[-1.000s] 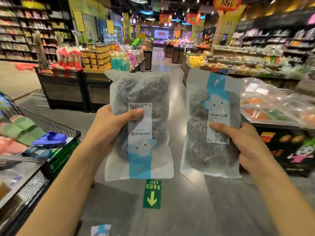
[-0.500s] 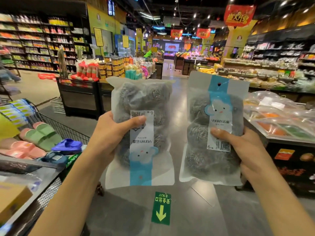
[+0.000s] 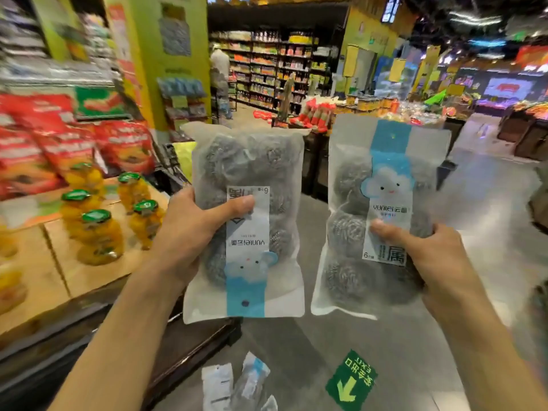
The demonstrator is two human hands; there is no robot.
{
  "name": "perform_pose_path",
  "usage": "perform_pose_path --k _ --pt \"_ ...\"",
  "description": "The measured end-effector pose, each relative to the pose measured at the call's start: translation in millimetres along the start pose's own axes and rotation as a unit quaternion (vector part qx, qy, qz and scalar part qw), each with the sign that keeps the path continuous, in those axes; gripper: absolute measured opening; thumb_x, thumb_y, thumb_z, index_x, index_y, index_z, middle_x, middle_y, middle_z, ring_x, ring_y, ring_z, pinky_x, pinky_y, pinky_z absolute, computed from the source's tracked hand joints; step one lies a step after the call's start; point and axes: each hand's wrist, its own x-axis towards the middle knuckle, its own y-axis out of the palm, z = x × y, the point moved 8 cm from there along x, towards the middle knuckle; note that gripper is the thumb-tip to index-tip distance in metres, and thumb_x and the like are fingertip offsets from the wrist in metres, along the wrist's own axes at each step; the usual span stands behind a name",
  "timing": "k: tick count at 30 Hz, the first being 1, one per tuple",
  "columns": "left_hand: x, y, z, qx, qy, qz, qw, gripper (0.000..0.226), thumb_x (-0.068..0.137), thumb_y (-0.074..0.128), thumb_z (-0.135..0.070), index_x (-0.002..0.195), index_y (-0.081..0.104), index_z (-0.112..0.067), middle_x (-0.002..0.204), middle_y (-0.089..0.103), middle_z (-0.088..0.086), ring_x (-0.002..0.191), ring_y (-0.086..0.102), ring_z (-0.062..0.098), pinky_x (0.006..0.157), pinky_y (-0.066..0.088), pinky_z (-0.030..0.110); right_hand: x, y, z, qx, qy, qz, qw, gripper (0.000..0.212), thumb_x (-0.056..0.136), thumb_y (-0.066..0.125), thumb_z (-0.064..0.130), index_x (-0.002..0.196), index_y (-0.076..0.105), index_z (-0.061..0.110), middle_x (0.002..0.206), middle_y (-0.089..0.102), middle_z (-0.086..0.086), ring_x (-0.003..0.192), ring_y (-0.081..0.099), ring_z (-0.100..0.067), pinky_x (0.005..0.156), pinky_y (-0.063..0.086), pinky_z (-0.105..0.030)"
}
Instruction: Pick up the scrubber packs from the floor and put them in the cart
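We are holding up two scrubber packs side by side, one in each hand. Our left hand (image 3: 189, 232) is gripping the left pack (image 3: 246, 221) along its left edge, thumb pressing across the white label on the front and the other fingers hidden behind the bag. This pack is hanging upside down, its blue strip and cloud face pointing toward the floor. Our right hand (image 3: 430, 256) is gripping the right pack (image 3: 382, 215) at its lower right, thumb lying across the label and the remaining fingers curling round the edge behind it. This pack is standing upright, blue strip at the top. The two packs are sitting just beside each other, not touching.

Below our left hand, more scrubber packs (image 3: 237, 387) are lying on the grey floor (image 3: 400, 336), and below the right hand a green exit arrow sticker (image 3: 351, 381) is showing. To the left of our left hand, jars with green lids (image 3: 98, 235) are standing on a wooden display (image 3: 44, 280), with red bags (image 3: 59, 143) beyond them.
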Motion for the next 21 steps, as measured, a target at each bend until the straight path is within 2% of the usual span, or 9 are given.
perform_pose_path --k 3,7,9,13,15,18,21 --pt "-44.1 -40.3 -13.4 0.011 0.010 -0.097 0.995 0.047 0.063 0.085 -0.022 0.107 0.073 -0.009 0.092 0.082 0.005 0.081 0.079 0.022 0.063 0.062 0.031 -0.8 46.3 -1.1 0.004 -0.004 0.100 0.995 0.061 0.053 0.089 0.030 0.110 0.073 0.016 0.093 0.082 0.000 0.080 0.079 -0.019 0.071 0.059 -0.033" --pt "-107.3 -84.5 -32.6 0.022 0.019 -0.204 0.979 0.043 0.062 0.085 -0.022 0.102 0.075 -0.011 0.090 0.081 0.007 0.081 0.079 0.024 0.068 0.063 0.036 -21.6 100.3 6.1 0.014 -0.008 0.218 0.976 0.050 0.062 0.088 0.025 0.109 0.073 0.019 0.093 0.082 0.003 0.078 0.079 -0.016 0.062 0.059 -0.028" --pt "-139.0 -104.5 -44.4 0.027 0.027 -0.252 0.967 0.048 0.059 0.086 -0.023 0.104 0.075 -0.010 0.093 0.081 0.010 0.084 0.079 0.026 0.073 0.063 0.040 -37.5 127.3 9.9 0.024 -0.003 0.272 0.962 0.049 0.064 0.088 0.025 0.110 0.073 0.020 0.094 0.082 0.003 0.080 0.079 -0.018 0.066 0.060 -0.033" --pt "-203.2 -143.1 -67.0 0.046 0.050 -0.352 0.934 0.062 0.054 0.087 -0.029 0.111 0.073 -0.009 0.095 0.081 0.008 0.085 0.079 0.025 0.072 0.063 0.038 -73.6 188.4 19.0 0.036 -0.008 0.369 0.929 0.053 0.063 0.090 0.021 0.113 0.073 0.018 0.095 0.082 0.000 0.085 0.079 -0.022 0.077 0.061 -0.040" --pt "-236.2 -161.8 -76.4 0.054 0.057 -0.395 0.916 0.061 0.057 0.086 -0.028 0.113 0.073 -0.009 0.097 0.081 0.009 0.087 0.079 0.026 0.073 0.064 0.039 -98.5 221.2 26.2 0.044 -0.021 0.414 0.909 0.056 0.060 0.090 0.020 0.114 0.074 0.017 0.092 0.082 0.004 0.081 0.079 -0.016 0.070 0.062 -0.032" --pt "-285.7 -190.4 -89.9 0.057 0.074 -0.455 0.886 0.055 0.060 0.085 -0.023 0.112 0.073 -0.010 0.095 0.081 0.008 0.084 0.079 0.024 0.066 0.064 0.035 -142.6 267.1 39.2 0.064 -0.040 0.474 0.877 0.060 0.053 0.087 0.026 0.110 0.075 0.015 0.084 0.081 0.007 0.071 0.077 -0.009 0.054 0.056 -0.019" --pt "-337.0 -220.0 -102.2 0.056 0.092 -0.517 0.849 0.051 0.061 0.084 -0.020 0.110 0.073 -0.010 0.093 0.081 0.008 0.079 0.079 0.021 0.061 0.062 0.030 -193.1 311.9 50.3 0.077 -0.049 0.538 0.838 0.059 0.055 0.087 0.028 0.111 0.074 0.016 0.092 0.082 0.004 0.079 0.079 -0.016 0.059 0.059 -0.023"
